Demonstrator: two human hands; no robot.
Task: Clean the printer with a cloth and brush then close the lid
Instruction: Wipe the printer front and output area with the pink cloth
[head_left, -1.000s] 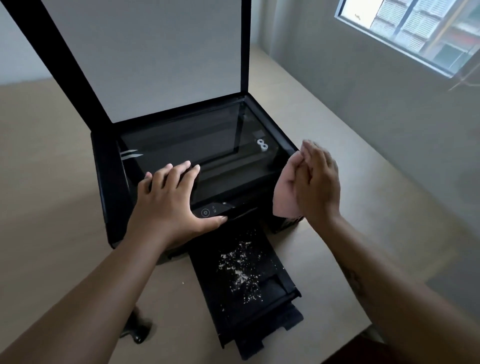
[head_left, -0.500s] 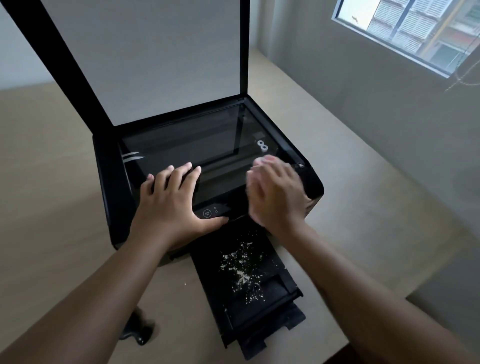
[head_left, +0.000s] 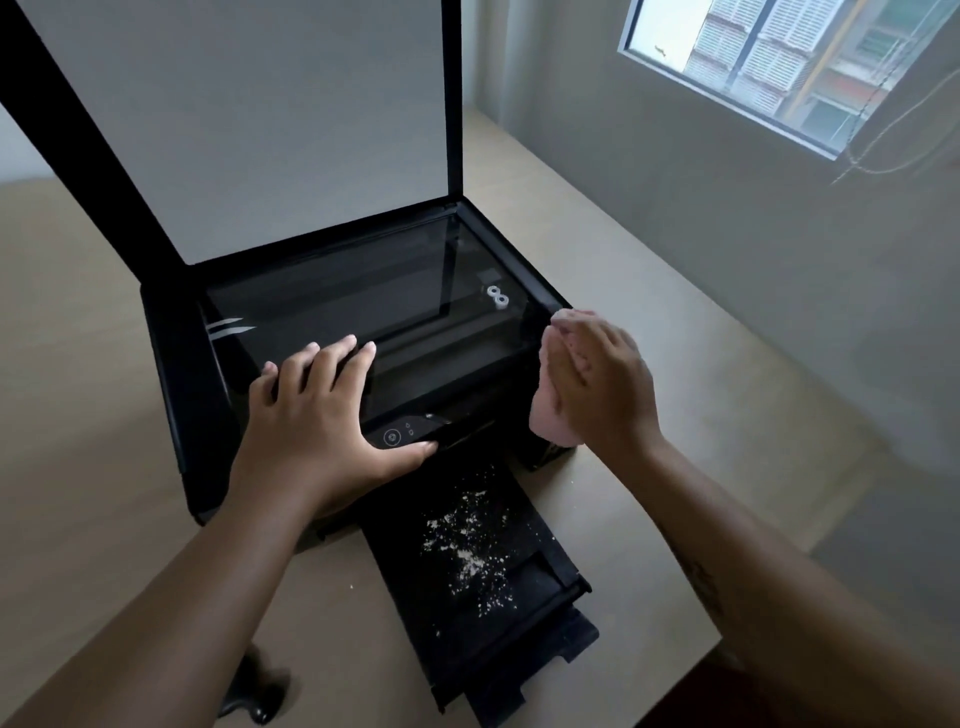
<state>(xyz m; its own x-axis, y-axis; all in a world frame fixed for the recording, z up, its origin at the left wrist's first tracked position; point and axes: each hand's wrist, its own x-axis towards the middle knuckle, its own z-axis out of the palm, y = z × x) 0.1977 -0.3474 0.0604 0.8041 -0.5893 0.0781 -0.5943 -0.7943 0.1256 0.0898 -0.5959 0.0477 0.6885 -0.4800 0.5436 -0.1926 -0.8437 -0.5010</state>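
Between right hand (head_left: 605, 387) and printer (head_left: 179, 379), pink cloth (head_left: 546, 422)

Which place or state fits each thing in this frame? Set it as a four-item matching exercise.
Things:
1. white-lined black scanner lid
2. soft pink cloth
3. white powdery debris
4. left hand

Places or states:
A. scattered on the black output tray
B. pressed flat on the black printer
C. raised open
D. at the printer's right front corner, under the right hand

Pairs: 1-C, 2-D, 3-A, 4-B
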